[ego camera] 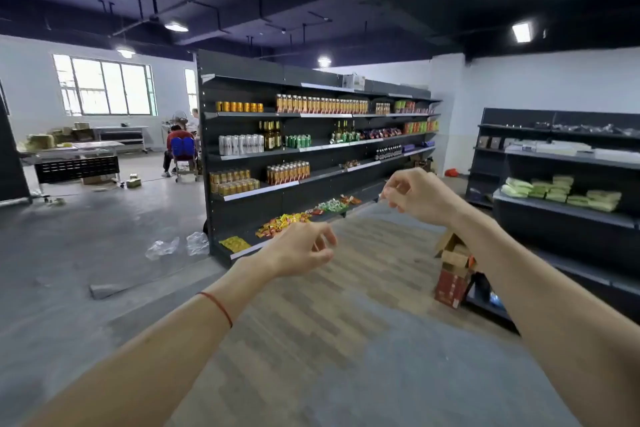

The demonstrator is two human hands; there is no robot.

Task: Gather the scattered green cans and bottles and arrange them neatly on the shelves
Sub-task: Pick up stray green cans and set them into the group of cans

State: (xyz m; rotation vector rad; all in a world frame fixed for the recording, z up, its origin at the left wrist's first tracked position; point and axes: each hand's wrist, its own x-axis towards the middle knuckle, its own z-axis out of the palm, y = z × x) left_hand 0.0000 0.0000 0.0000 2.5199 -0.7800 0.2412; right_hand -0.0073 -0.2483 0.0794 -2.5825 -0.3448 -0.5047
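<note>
Green cans (298,141) stand in a small upright cluster on the middle shelf of the long dark shelving unit (242,87), just right of tall amber bottles (272,135) and white cans (240,144); further right on the same level, green bottles (344,133) look jumbled, at least one seeming tipped over, though too small to be sure; both groups are far from the person, nothing green is within reach; judged step: approach, no gathering begun; next move calls for walking up to the unit and reaching to the middle shelf, probably for the tipped bottles first, then lining them beside the cans; left hand (299,250) is forward at low centre, palm turned inward, fingers loosely curled, holding nothing, a red string on its wrist; right hand (417,194) is higher and further right, wrist bent, fingers half curled, thumb and forefinger close as if pinching, but it appears empty too; both forearms reach out over the wood-pattern floor (346,305); outward: orange cans on upper and lower shelves, snack packets on the bottom shelf, cardboard boxes (453,274) near the right unit, a seated person (178,146) far left by the desks.
</note>
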